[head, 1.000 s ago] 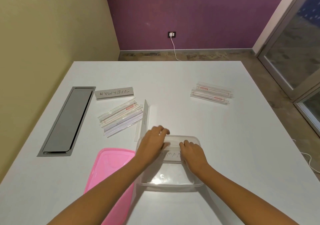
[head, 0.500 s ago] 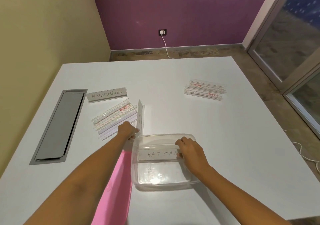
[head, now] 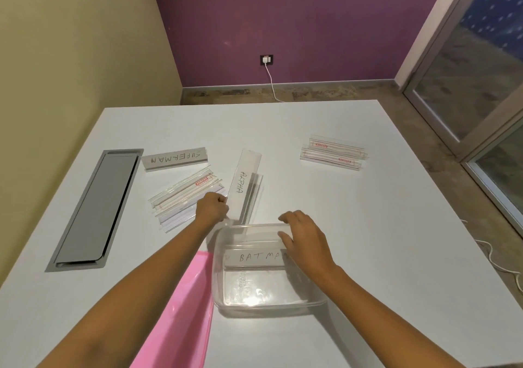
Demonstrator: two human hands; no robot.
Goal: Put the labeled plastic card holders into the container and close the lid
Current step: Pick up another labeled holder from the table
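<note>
A clear plastic container (head: 268, 306) stands open on the white table near me. Inside it lies a card holder labelled BATMAN (head: 254, 257). My right hand (head: 307, 240) rests over the container's far right rim, fingers spread, touching that holder's end. My left hand (head: 212, 208) grips the near end of a holder labelled ALPHA (head: 244, 182), tilted up off the table just beyond the container. A holder labelled SUPERMAN (head: 175, 158) lies further left. The pink lid (head: 181, 316) lies left of the container, partly under my left forearm.
Several unlabelled clear holders (head: 184, 197) lie in a pile left of my left hand, and more unlabelled holders (head: 332, 152) sit at the right. A grey cable hatch (head: 96, 209) is set into the table's left side. A white cable (head: 498, 265) trails on the floor at right.
My left hand left the container, reached left and took hold of the ALPHA holder, tilting it up. My right hand stayed at the BATMAN holder and lifted slightly.
</note>
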